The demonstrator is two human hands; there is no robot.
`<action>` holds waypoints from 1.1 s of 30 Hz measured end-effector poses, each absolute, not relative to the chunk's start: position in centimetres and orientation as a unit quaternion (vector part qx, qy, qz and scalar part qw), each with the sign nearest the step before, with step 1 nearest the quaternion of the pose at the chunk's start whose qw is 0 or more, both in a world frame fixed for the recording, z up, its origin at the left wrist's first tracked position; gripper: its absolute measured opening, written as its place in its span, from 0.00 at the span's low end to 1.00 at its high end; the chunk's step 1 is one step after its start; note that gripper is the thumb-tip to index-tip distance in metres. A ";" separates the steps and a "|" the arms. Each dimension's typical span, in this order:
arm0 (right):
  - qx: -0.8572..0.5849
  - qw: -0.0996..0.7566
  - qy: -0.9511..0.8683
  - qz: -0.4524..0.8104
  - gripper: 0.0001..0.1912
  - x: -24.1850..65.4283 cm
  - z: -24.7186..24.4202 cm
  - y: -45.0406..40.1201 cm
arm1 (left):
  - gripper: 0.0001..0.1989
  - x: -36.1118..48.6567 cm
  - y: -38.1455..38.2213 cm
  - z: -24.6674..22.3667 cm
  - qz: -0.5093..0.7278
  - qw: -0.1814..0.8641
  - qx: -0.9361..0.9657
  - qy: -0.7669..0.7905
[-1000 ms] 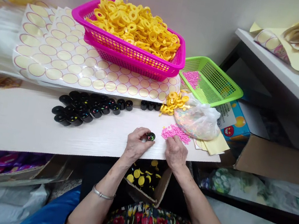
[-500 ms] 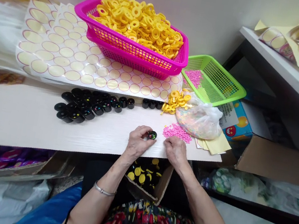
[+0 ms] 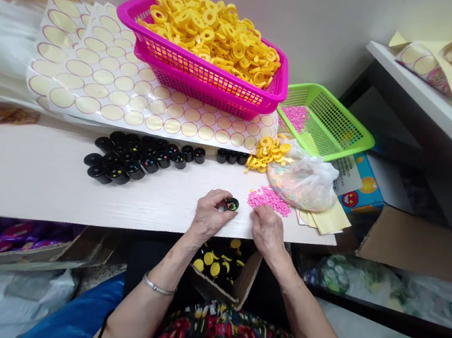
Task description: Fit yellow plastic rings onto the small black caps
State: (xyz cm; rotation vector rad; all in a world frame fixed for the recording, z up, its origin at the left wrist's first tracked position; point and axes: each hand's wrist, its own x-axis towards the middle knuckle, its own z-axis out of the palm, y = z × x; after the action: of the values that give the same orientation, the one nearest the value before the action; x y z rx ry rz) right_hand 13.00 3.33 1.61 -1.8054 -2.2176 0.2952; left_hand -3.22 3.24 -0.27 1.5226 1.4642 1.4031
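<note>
Between the thumb and fingers of my left hand [image 3: 210, 213] is a small round black cup [image 3: 231, 205], its mouth facing up with bits of colour inside. My right hand [image 3: 267, 228] is closed in a pinch at the near edge of a pile of small pink pieces [image 3: 268, 200]. Whatever its fingertips hold is hidden. Further left stands a cluster of black cups [image 3: 134, 158], some showing coloured bits inside. A short row of black cups [image 3: 232, 157] sits beside a heap of yellow ring-shaped pieces [image 3: 269, 152].
A pink basket [image 3: 205, 87] heaped with yellow rings rests on sticker sheets [image 3: 103, 92]. At the right are a green basket [image 3: 335, 147], a clear plastic bag [image 3: 306, 186] of pale pieces and an opened carton [image 3: 414, 240]. Below the table edge sits a box [image 3: 248, 278] of black-and-yellow pieces.
The whole view has shifted slightly. My left hand still holds the black cup, and my right hand stays pinched beside the pink pile.
</note>
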 end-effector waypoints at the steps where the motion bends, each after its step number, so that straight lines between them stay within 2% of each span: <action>1: -0.621 0.140 -0.765 0.100 0.10 13.1 1.4 3.2 | 0.13 -3.2 3.3 -0.3 0.528 0.297 0.573 0.552; 5: -0.611 0.190 -0.761 0.103 0.10 12.8 1.3 3.0 | 0.15 -3.2 3.3 -0.7 0.511 0.295 0.584 0.557; 10: -0.491 0.302 -0.805 0.139 0.09 11.5 2.8 3.9 | 0.13 -3.2 3.4 -1.2 0.487 0.304 0.596 0.562; 14: -0.438 0.269 -0.850 0.118 0.10 10.5 3.8 4.8 | 0.12 -3.2 3.4 -1.0 0.479 0.299 0.601 0.566; 26: -0.416 0.155 -0.896 0.034 0.13 10.0 4.6 5.1 | 0.13 -3.2 3.2 -0.3 0.477 0.290 0.611 0.561; 30: -0.434 0.137 -0.890 0.039 0.12 9.5 4.8 5.2 | 0.13 -3.3 3.2 -0.4 0.481 0.284 0.613 0.559; 33: -0.445 0.159 -0.876 0.095 0.11 9.4 5.0 5.3 | 0.13 -3.3 3.2 -0.4 0.482 0.284 0.614 0.557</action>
State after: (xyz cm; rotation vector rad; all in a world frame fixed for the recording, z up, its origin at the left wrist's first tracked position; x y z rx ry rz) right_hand 9.44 5.32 4.97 -1.2716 -2.5060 0.2712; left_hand -3.28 3.21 -0.43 1.6426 1.4896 1.2889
